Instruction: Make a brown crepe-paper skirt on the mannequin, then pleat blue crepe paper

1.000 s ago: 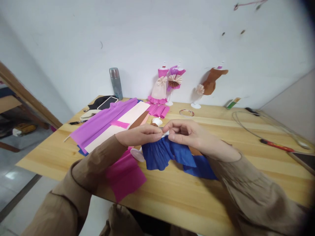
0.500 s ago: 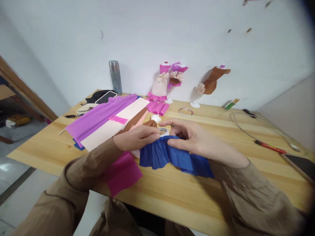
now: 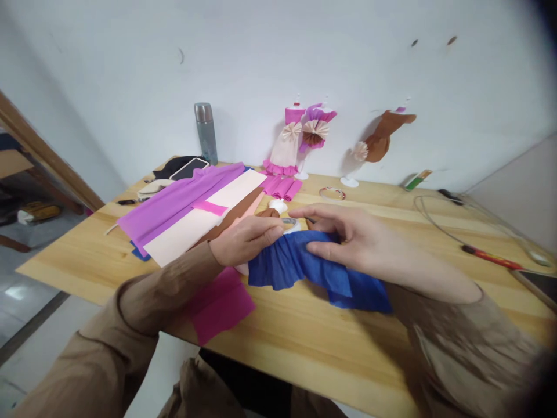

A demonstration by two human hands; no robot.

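A strip of blue crepe paper (image 3: 282, 264) hangs in gathered folds over the table's middle. My left hand (image 3: 246, 238) pinches its upper left end between thumb and fingers. My right hand (image 3: 348, 235) is at the strip's upper edge, thumb in front and forefinger stretched out to the left, with a gap between them. The strip's loose right end (image 3: 369, 293) trails below my right hand. Just behind the blue paper lies a white tape roll (image 3: 290, 225), partly hidden. A brown piece (image 3: 268, 213) and a white rounded piece (image 3: 277, 205) are beside it.
Purple paper (image 3: 174, 203), cream paper (image 3: 174, 239) and brown sheets are piled at left. Magenta paper (image 3: 224, 307) lies near the front edge. Behind stand a flask (image 3: 206, 134) and small dressed forms (image 3: 285, 142). A cable and a red tool (image 3: 491, 256) are at right.
My right hand has moved slightly right, away from my left hand, and the blue strip reaches further right. My left hand keeps its pinch. The camera view has shifted a little.
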